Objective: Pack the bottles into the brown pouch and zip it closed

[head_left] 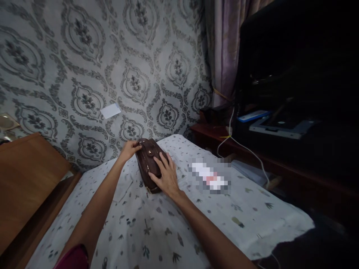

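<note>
A dark brown leather handbag point(149, 158) lies on a white patterned cloth point(179, 228), with zips and a small round metal clasp on its upper side. My left hand point(130, 150) holds the bag's far left corner; its thumb rests on top, and the other fingers are partly hidden. Across the bag's right side lies my right hand point(166, 175), open, its fingers spread over the leather. The hand covers part of the bag's right edge.
To the right a blurred-out white and pink item point(209, 175) lies on the cloth. A wooden panel point(28, 179) borders the left side. A white cable point(249, 149) hangs by the dark television point(303, 67). A white switch plate point(110, 111) is on the patterned wall.
</note>
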The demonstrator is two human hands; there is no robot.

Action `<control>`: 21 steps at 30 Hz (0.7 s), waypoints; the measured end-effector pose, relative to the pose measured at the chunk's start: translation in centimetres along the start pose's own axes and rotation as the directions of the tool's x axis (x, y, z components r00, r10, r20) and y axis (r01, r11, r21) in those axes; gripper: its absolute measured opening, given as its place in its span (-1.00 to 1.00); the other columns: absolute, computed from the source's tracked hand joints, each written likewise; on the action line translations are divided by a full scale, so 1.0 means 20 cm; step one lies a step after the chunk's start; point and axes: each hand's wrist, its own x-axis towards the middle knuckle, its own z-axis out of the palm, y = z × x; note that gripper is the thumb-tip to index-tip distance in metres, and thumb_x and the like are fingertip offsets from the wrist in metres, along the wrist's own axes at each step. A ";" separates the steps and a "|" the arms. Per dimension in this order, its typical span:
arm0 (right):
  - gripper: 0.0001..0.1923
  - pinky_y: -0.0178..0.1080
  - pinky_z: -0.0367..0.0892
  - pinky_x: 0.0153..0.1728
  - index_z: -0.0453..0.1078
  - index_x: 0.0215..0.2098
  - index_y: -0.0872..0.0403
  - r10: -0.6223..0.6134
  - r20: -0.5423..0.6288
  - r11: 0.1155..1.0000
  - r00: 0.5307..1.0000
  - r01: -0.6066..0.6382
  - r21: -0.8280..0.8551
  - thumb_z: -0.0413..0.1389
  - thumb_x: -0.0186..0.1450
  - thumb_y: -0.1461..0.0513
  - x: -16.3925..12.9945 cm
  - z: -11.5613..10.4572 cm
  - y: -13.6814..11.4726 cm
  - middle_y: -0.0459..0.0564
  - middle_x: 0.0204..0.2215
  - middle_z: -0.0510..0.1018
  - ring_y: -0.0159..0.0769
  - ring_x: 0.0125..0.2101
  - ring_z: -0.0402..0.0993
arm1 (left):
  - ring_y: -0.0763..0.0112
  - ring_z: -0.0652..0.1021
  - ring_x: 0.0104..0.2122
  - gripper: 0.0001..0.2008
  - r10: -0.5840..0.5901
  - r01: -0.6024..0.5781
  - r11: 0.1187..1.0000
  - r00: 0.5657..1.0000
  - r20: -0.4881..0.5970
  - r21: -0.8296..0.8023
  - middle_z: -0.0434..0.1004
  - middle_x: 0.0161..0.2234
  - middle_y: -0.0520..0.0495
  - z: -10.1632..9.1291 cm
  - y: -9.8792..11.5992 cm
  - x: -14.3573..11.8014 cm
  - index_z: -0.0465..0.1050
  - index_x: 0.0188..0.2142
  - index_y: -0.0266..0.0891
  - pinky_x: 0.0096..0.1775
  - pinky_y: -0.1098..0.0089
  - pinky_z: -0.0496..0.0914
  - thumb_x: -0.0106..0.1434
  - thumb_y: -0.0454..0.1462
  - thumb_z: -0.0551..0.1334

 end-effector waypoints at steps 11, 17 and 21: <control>-0.49 0.16 0.16 0.26 0.30 0.24 0.12 -0.067 -0.057 0.996 0.996 0.070 0.053 0.08 0.32 0.21 0.00 0.01 0.03 0.16 0.32 0.22 0.08 0.37 -0.08 | 0.41 0.34 -0.50 -0.78 0.016 -0.013 0.999 0.996 -0.086 0.035 0.29 -0.64 0.11 0.03 -0.01 -0.01 0.41 -0.56 -0.22 -0.43 0.45 0.17 0.09 -0.13 0.24; -0.52 0.17 0.15 0.25 0.35 0.19 0.11 -0.030 -0.044 0.998 0.999 0.032 0.047 0.08 0.31 0.21 0.01 0.00 0.01 0.16 0.30 0.25 0.09 0.35 -0.05 | 0.41 0.36 -0.51 -0.75 0.029 -0.028 1.000 0.997 -0.074 0.011 0.32 -0.63 0.11 0.04 0.03 -0.06 0.44 -0.55 -0.22 -0.44 0.45 0.20 0.09 -0.09 0.25; -0.52 0.18 0.15 0.24 0.35 0.18 0.08 -0.005 -0.027 0.999 1.000 0.006 0.045 0.09 0.31 0.17 0.01 0.00 -0.01 0.12 0.30 0.25 0.09 0.36 -0.06 | 0.36 0.43 -0.45 -0.77 0.024 -0.025 1.000 0.997 -0.072 -0.018 0.42 -0.56 0.06 0.04 0.05 -0.08 0.48 -0.48 -0.24 -0.38 0.42 0.29 0.10 -0.11 0.27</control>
